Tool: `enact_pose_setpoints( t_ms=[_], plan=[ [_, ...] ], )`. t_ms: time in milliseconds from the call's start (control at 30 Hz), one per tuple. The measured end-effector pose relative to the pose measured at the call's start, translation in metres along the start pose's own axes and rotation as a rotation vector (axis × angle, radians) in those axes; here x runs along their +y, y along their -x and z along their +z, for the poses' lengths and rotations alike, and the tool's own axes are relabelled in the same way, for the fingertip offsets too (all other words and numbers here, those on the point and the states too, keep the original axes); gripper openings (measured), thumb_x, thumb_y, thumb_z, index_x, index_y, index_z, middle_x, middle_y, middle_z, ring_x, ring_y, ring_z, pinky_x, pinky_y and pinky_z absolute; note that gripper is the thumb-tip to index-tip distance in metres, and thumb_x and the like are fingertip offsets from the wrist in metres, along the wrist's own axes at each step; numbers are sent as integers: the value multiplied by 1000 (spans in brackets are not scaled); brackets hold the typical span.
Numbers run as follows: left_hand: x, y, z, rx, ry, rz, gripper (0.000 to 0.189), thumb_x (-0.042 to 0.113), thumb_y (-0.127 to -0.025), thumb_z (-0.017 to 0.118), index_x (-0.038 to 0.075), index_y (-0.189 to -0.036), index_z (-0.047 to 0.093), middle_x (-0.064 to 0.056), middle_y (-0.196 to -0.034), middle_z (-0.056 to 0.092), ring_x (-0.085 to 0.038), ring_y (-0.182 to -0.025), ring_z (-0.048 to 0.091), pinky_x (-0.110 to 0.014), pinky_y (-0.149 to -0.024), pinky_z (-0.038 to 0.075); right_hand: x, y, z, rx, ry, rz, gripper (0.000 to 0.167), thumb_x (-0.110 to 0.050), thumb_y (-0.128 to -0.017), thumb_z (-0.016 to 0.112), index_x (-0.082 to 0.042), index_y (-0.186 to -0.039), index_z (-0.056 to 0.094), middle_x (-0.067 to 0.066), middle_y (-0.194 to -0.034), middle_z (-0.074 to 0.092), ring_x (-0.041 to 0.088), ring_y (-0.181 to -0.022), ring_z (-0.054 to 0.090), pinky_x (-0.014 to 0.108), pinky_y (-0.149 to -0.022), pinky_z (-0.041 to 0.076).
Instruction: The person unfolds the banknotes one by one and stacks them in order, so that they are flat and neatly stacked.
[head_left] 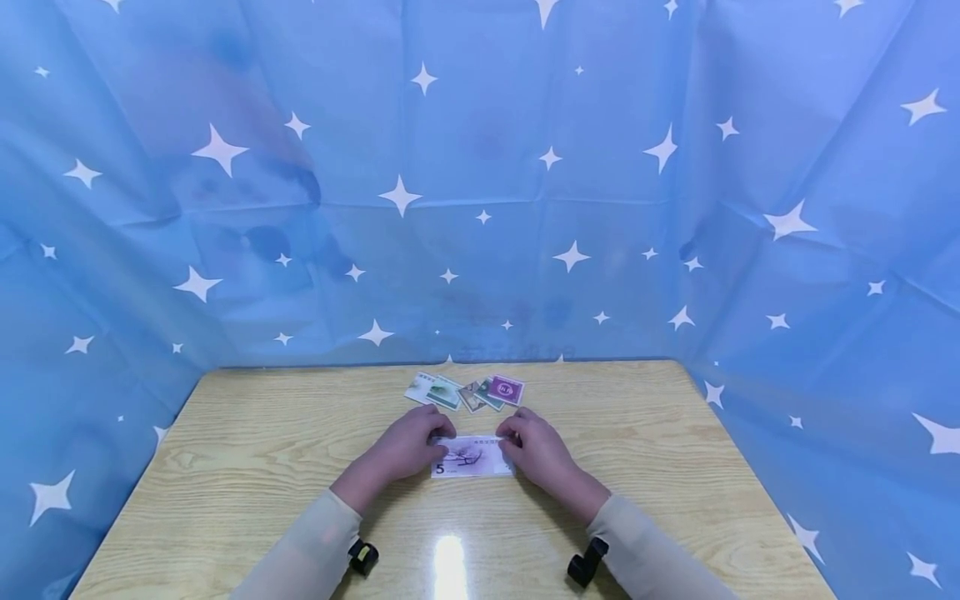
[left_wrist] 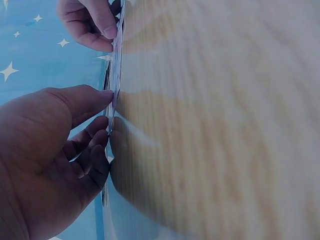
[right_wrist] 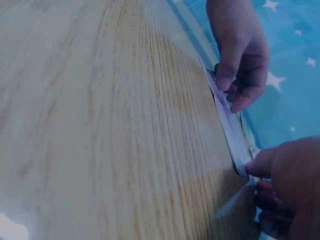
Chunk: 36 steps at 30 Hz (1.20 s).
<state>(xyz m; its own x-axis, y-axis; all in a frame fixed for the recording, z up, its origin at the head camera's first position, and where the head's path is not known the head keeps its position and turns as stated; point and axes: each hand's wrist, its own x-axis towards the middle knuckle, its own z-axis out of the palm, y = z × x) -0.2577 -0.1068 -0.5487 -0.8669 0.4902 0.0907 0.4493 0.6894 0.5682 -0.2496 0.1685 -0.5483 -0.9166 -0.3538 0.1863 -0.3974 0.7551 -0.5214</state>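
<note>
A pale purple banknote [head_left: 472, 457], printed with a tree and a 5, lies crosswise in front of me on the wooden table. Its left end is pinched by my left hand [head_left: 408, 442], the thumb on the printed face. At the opposite end my right hand [head_left: 538, 447] pinches the note the same way. Seen nearly edge-on in the left wrist view, the banknote [left_wrist: 116, 70] runs between both thumbs. The right wrist view shows the banknote [right_wrist: 227, 117] slightly raised along its near edge. Fingers cover both ends.
Behind the hands, several small colourful notes lie in an overlapping row, among them a green one [head_left: 445, 393] and a purple one [head_left: 506, 390]. The wooden table [head_left: 637, 467] ends at a blue star-printed curtain [head_left: 480, 275]. A bright reflection shows near the front.
</note>
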Motion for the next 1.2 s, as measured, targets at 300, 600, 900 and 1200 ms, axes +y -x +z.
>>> enact_pose_setpoints(
  t_ms=[300,600,900,1200],
  plan=[
    [1,-1,-1,3,-4,-3,21,11,-97,82,15,-117,79,1,-103,64,-16,-98,60,-44,-94,56,0,-1,-2,2,-8,11,11,-5,-97,82,-14,-104,81,-7,-97,61,9,-81,57,33,-74,55],
    [4,-1,-3,-11,-18,-18,21,12,-98,81,15,-118,79,2,-103,64,-16,-98,60,-45,-94,56,1,-1,0,-4,-16,25,11,-5,-98,81,-15,-103,80,-7,-97,61,8,-80,57,32,-74,55],
    [4,1,-5,-7,10,-19,18,13,-100,80,12,-118,78,-1,-104,65,-20,-99,62,-47,-96,56,2,-1,1,2,-60,47,7,-8,-99,80,-15,-101,80,-6,-97,60,10,-81,56,31,-74,54],
    [6,2,-11,47,23,-44,14,14,-102,78,14,-116,77,5,-107,67,-17,-102,65,-45,-97,58,0,-5,1,27,-99,63,9,-10,-99,82,-18,-100,78,-6,-95,58,11,-81,56,30,-72,54]
  ],
)
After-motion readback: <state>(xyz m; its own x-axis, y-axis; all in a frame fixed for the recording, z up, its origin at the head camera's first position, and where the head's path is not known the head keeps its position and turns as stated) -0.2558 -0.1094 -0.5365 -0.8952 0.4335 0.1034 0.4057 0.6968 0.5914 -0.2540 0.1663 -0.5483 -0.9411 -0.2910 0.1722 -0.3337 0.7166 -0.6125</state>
